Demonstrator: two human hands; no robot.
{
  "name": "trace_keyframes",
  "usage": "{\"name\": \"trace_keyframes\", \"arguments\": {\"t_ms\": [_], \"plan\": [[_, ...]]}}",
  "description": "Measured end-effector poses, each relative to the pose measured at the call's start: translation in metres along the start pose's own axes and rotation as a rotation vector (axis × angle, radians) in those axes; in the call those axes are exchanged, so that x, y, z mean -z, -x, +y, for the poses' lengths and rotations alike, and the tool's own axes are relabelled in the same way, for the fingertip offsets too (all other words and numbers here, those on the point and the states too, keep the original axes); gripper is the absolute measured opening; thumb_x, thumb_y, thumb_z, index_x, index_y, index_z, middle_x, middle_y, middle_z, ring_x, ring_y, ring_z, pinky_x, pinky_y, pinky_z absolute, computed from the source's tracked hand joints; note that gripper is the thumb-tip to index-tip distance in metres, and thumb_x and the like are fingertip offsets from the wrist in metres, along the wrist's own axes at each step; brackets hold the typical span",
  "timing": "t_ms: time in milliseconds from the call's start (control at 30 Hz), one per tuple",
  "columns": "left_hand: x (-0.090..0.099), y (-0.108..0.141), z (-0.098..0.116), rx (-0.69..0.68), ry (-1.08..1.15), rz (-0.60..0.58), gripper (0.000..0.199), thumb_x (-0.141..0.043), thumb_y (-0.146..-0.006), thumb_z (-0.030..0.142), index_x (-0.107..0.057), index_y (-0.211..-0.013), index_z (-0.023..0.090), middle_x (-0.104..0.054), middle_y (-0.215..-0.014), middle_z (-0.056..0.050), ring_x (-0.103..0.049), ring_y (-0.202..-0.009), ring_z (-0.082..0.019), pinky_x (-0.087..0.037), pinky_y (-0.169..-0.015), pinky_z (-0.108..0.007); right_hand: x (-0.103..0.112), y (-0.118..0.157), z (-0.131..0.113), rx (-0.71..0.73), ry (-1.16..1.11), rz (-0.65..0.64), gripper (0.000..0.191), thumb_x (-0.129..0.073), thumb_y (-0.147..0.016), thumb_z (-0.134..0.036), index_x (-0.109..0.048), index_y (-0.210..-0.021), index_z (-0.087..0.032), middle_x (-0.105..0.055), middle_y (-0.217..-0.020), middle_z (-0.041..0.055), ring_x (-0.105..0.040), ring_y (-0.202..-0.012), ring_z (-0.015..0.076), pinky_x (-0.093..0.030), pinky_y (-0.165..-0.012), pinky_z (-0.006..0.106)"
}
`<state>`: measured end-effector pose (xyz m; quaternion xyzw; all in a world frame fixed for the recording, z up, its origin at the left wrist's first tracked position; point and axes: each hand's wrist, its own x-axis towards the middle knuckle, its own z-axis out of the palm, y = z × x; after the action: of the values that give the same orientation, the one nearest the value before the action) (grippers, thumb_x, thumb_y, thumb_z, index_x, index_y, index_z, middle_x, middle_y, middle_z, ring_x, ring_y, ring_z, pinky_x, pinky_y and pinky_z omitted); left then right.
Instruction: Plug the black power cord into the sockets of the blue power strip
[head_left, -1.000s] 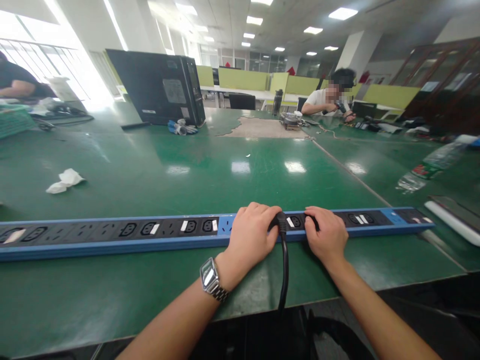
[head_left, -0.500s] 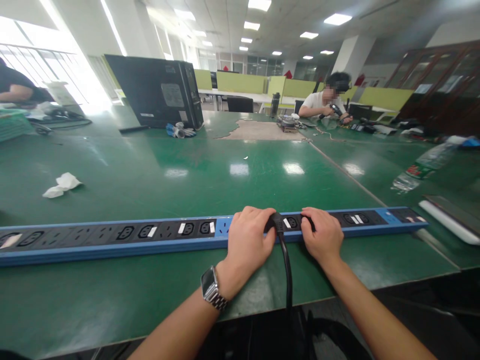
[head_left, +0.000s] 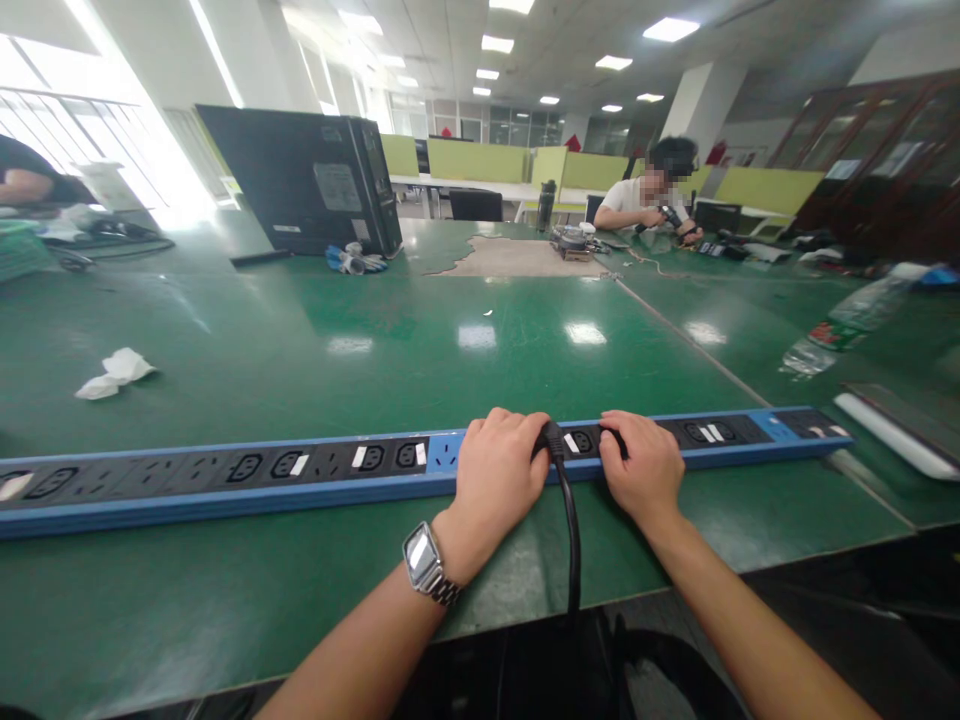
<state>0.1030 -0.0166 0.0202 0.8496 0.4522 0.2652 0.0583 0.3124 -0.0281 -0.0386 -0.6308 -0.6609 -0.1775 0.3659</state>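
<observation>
A long blue power strip (head_left: pixel 315 492) with black sockets and white labels lies across the green table. My left hand (head_left: pixel 501 465), with a watch on its wrist, rests over the strip's middle, its fingers closed on a black plug (head_left: pixel 553 438). A black cable (head_left: pixel 573 540) runs from that plug down over the table's front edge. A little to the right, my right hand (head_left: pixel 643 465) is closed at the strip around a small black piece that is mostly hidden by the fingers.
Crumpled tissue (head_left: pixel 116 373) lies at the left. A black computer case (head_left: pixel 307 180) and gloves (head_left: pixel 355 260) stand farther back. At the right are a plastic bottle (head_left: pixel 844 325) and a white-edged flat object (head_left: pixel 896 437). A person (head_left: pixel 652 200) sits across the table.
The whole view has shifted slightly. Both hands keep their places on the strip, and the left wrist with the watch has turned a little.
</observation>
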Motion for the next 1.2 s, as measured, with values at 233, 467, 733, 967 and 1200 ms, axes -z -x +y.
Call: {"name": "trace_keyframes", "arguments": {"t_ms": [233, 467, 733, 967, 1200], "plan": [[-0.008, 0.005, -0.006, -0.004, 0.087, 0.015, 0.029, -0.065, -0.086, 0.021, -0.062, -0.114, 0.026, -0.070, -0.106, -0.003, -0.058, -0.101, -0.025, -0.044, -0.085, -0.041, -0.001, 0.003, -0.004, -0.036, -0.036, -0.002, 0.020, -0.050, -0.086, -0.024, -0.068, -0.091, -0.019, -0.074, -0.105, 0.0067, -0.065, -0.102, 0.0228, -0.044, -0.091, 0.037], [0.000, -0.003, 0.001, 0.031, 0.384, 0.194, 0.029, -0.069, -0.079, 0.013, -0.061, -0.104, 0.024, -0.070, -0.102, -0.002, -0.061, -0.099, -0.022, -0.046, -0.086, -0.038, 0.037, -0.041, -0.009, -0.513, -0.688, -0.206, 0.030, -0.058, -0.083, -0.045, -0.069, -0.081, -0.018, -0.075, -0.082, 0.0072, -0.069, -0.077, 0.0208, -0.052, -0.070, 0.034], [0.005, -0.015, 0.025, -0.133, 0.402, 0.286, 0.042, -0.070, -0.076, 0.012, -0.056, -0.114, 0.024, -0.070, -0.106, -0.002, -0.061, -0.101, -0.022, -0.046, -0.087, -0.038, 0.097, -0.070, -0.058, -0.109, -0.301, -0.583, 0.033, -0.063, -0.081, -0.046, -0.072, -0.104, -0.024, -0.069, -0.069, 0.0006, -0.062, -0.058, 0.0168, -0.042, -0.053, 0.026], [0.005, 0.010, -0.013, -0.002, 0.370, 0.236, 0.017, -0.069, -0.083, 0.021, -0.063, -0.099, 0.021, -0.070, -0.098, -0.004, -0.061, -0.096, -0.023, -0.048, -0.085, -0.038, 0.080, -0.068, 0.005, -0.262, -0.306, -0.741, 0.048, -0.050, -0.084, -0.057, -0.074, -0.098, -0.018, -0.074, -0.093, 0.0074, -0.067, -0.086, 0.0239, -0.050, -0.074, 0.032], [0.003, 0.011, -0.027, 0.025, 0.225, 0.087, 0.017, -0.069, -0.084, 0.025, -0.065, -0.100, 0.022, -0.070, -0.100, -0.003, -0.060, -0.098, -0.024, -0.046, -0.086, -0.040, 0.095, -0.081, 0.051, -0.486, -0.195, -0.697, 0.062, -0.052, -0.073, -0.073, -0.068, -0.090, -0.016, -0.059, -0.054, 0.0011, -0.052, -0.050, 0.0151, -0.036, -0.048, 0.027]]}}
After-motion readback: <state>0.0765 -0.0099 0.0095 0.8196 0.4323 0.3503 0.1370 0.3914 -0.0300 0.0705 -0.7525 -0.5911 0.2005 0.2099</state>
